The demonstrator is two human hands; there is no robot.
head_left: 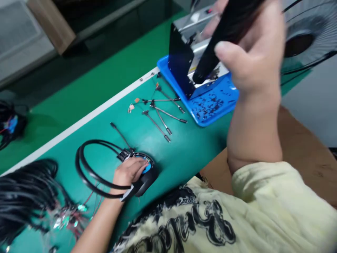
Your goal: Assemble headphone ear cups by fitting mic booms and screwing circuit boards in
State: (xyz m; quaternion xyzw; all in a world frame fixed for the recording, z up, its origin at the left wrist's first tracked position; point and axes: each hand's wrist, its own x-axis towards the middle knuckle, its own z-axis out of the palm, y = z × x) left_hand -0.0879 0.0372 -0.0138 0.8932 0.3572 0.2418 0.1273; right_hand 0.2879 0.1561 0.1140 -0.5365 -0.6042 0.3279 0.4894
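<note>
My left hand (129, 171) grips a black headset (143, 182), its fingertips pressed on a blue circuit board (147, 166) inside the open ear cup. Two curved black headband tubes (83, 168) loop over my left wrist, and a thin microphone boom (121, 135) sticks out from the cup. Up at the right, my right hand (259, 58) is wrapped round a thick black electric screwdriver (223, 38). Its lower end points down at the front of a metal box-shaped screw feeder (181, 59); whether the two touch I cannot tell.
A blue tray (202, 123) under the feeder holds many small black screws (210, 105). Several loose microphone booms (158, 119) lie on the green mat (86, 130). Bundled black cables (26, 193) with wires are at the lower left. A fan (310, 38) stands at the right.
</note>
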